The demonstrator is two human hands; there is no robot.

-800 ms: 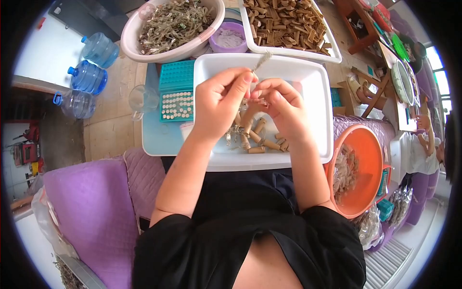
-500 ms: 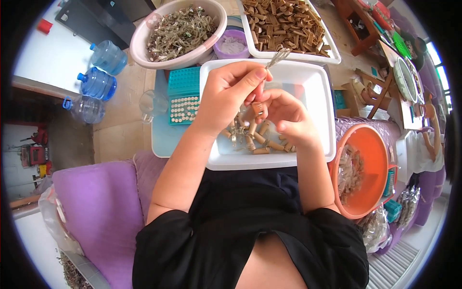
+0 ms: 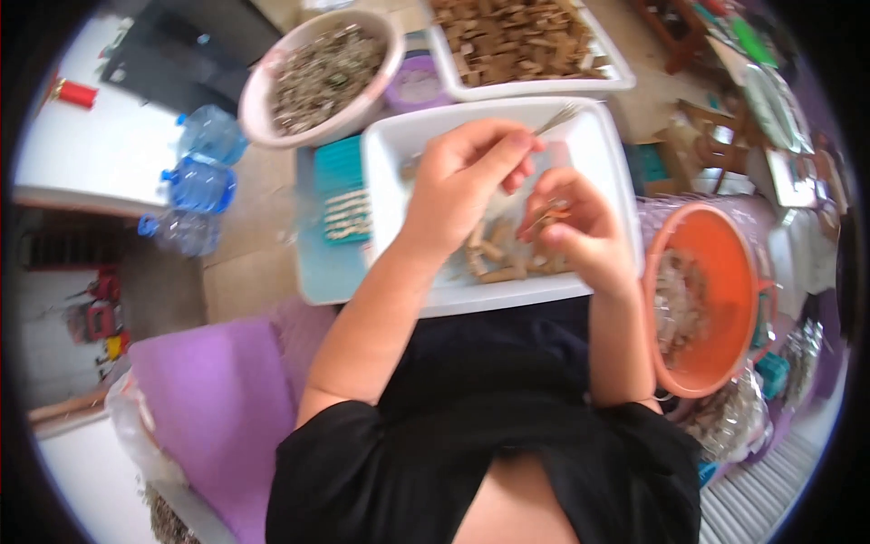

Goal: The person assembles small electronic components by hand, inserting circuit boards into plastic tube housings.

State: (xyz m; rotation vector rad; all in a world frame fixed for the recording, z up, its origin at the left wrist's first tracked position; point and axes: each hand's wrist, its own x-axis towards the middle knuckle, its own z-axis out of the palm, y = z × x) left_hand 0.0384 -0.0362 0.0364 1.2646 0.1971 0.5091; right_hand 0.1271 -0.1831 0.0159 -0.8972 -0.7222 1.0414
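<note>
In my left hand (image 3: 476, 172), thumb and fingers pinch a bundle of thin silvery strands (image 3: 560, 118) whose loose ends point up and right. Lower and to its right, my right hand (image 3: 584, 222) is closed on a small brown piece (image 3: 551, 216); motion blur hides its exact shape. Both hands hover over a white tray (image 3: 507, 299). Several short tan tubes (image 3: 503, 272) lie inside it, below the hands.
A teal rack (image 3: 349, 216) with small pale pieces stands left of the tray. Behind are a pink basin (image 3: 258, 91) of silvery strands, a purple bowl (image 3: 397, 91) and a tray (image 3: 544, 89) of brown pieces. An orange basin (image 3: 702, 372) sits right; blue water bottles (image 3: 198, 186) stand left.
My hands have drawn apart; the left has shifted right with the strands, which now lean further right. My right hand has moved right and slightly down with the brown piece. The whole view has shifted.
</note>
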